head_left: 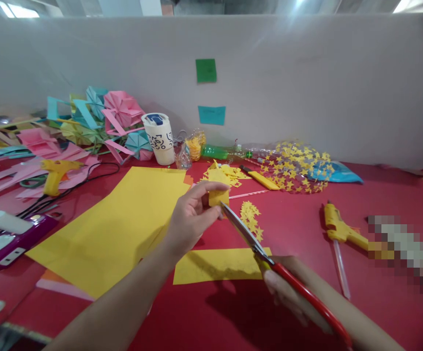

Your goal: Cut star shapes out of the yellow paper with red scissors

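Observation:
My left hand (192, 212) pinches a small piece of yellow paper (218, 197) between thumb and fingers. In my right hand (288, 287) is a pair of scissors (246, 234) with red handles, its tips against the lower edge of that piece. The blades look nearly closed. Below both hands lies a yellow paper strip (214, 265). Small cut yellow stars (251, 219) are heaped just beyond the blades. Yellow paper scraps (226, 174) lie behind my left hand, and large yellow sheets (112, 219) spread out to its left.
Glue guns lie at right (337, 224) and left (55, 175). A purple power strip (13, 243) sits at far left, below folded paper flowers (123, 109). Along the back are a white tumbler (159, 139), a yellow cutter knife (264, 180) and a star-covered clear bottle (299, 168).

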A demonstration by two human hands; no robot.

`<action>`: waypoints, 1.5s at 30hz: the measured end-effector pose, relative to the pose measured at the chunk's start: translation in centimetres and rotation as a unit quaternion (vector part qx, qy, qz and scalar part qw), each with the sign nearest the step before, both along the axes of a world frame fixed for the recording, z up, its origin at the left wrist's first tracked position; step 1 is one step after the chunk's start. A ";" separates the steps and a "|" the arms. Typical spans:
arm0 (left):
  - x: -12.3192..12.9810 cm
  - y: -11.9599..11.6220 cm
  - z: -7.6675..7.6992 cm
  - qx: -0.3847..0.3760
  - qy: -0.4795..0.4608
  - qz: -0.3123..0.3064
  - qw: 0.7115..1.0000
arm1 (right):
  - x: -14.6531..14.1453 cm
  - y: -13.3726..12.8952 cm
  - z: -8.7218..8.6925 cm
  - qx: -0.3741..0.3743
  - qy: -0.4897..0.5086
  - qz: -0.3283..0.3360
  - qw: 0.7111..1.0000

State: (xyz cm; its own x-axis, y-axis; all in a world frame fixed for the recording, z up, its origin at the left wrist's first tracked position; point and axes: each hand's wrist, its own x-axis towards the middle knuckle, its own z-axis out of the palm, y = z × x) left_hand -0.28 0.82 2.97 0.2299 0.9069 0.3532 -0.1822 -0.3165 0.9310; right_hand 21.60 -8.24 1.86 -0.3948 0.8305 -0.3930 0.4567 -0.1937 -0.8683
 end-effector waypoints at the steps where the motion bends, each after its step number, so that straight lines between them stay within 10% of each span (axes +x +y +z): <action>1: 0.1 -0.1 0.0 0.004 0.008 0.010 1.000 | 0.0 0.0 -0.2 0.002 0.007 -0.003 1.000; 7: -0.3 0.1 0.0 0.072 0.073 0.089 0.991 | 0.2 0.2 -0.8 0.004 0.011 -0.013 1.000; 45: -0.6 0.5 -0.1 0.050 0.074 0.041 0.995 | -0.2 0.1 0.9 -0.057 -0.006 -0.034 0.998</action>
